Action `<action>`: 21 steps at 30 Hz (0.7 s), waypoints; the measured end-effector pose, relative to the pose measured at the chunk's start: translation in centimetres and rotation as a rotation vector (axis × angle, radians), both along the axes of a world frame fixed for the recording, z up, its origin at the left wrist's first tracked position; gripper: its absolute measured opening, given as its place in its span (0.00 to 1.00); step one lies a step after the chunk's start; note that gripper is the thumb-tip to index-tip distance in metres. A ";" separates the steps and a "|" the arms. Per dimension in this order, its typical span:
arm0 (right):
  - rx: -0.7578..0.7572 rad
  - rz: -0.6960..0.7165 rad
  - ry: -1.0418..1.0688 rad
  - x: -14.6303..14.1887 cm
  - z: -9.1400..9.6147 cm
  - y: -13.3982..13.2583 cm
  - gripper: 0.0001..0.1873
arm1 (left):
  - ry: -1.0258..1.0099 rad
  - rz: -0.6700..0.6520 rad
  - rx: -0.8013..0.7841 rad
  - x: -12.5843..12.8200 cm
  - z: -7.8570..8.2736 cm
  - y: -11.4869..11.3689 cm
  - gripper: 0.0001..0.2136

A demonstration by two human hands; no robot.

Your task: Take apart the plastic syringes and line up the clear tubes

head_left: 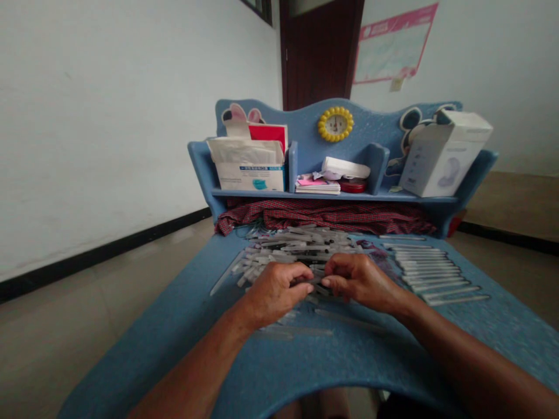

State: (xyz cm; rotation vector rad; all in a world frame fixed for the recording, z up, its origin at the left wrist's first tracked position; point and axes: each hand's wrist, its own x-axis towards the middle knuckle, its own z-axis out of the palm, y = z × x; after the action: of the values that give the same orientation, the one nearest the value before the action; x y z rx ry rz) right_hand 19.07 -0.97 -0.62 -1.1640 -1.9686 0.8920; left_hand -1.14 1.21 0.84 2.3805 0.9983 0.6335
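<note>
My left hand is closed, thumb and forefinger pinched near the middle of the desk. Opposite it, my right hand is also closed, its fingertips a little apart from the left ones. Between them runs a small translucent grey pen part, gripped at both ends; its exact shape is blurred. Just behind and under my hands spreads a heap of whitish translucent pen parts, some dark pieces among them. To the right lies a row of slim translucent pens, side by side. Loose clear tubes rest nearer to me.
The blue desk has a curved front edge. Behind the heap lies a red checked cloth. A shelf above it carries a mask box, papers, a red round tin and a white box.
</note>
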 end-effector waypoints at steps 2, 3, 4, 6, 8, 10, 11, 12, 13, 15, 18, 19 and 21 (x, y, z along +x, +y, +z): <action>-0.010 0.004 -0.023 0.0 0.1 0.0 0.20 | 0.009 -0.006 0.015 0.0 -0.1 0.0 0.05; -0.020 0.008 -0.038 0.0 0.1 0.1 0.23 | 0.014 -0.011 0.022 0.0 -0.1 0.0 0.05; -0.025 0.009 -0.047 0.0 0.1 0.1 0.24 | 0.017 -0.014 0.027 0.0 -0.1 0.0 0.05; -0.014 0.003 -0.044 0.0 0.1 0.1 0.23 | 0.021 -0.014 0.035 0.0 -0.2 0.0 0.05; 0.005 0.005 -0.042 0.0 0.1 0.1 0.20 | 0.025 -0.018 0.041 0.0 -0.2 0.0 0.05; -0.006 0.008 -0.057 0.0 0.1 0.1 0.21 | 0.030 -0.028 0.049 0.0 -0.2 0.0 0.04; -0.017 0.008 -0.065 0.0 0.1 0.1 0.22 | 0.032 -0.034 0.058 0.0 -0.2 0.0 0.04; -0.024 0.005 -0.066 0.0 0.1 0.1 0.23 | 0.034 -0.039 0.068 0.0 -0.2 0.0 0.04; -0.024 0.001 -0.063 0.0 0.1 0.1 0.23 | 0.035 -0.042 0.081 0.0 -0.2 0.0 0.04; -0.016 -0.003 -0.049 0.0 0.2 0.0 0.19 | 0.039 -0.044 0.112 0.0 -0.3 0.0 0.04; -0.065 -0.005 -0.035 -0.2 0.2 -0.1 0.20 | 0.022 -0.058 0.170 0.0 -0.5 0.1 0.04; -0.103 -0.007 -0.027 -0.3 0.2 -0.1 0.21 | 0.013 -0.066 0.199 0.0 -0.5 0.1 0.04; -0.194 -0.013 -0.001 -0.6 0.1 -0.1 0.22 | -0.005 -0.081 0.270 0.1 -0.6 0.1 0.04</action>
State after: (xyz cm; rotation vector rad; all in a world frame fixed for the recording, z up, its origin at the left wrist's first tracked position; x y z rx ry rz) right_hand 18.52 -1.12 -0.55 -1.2839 -1.9055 1.0946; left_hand -1.07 1.34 0.24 2.6360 0.8545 0.7862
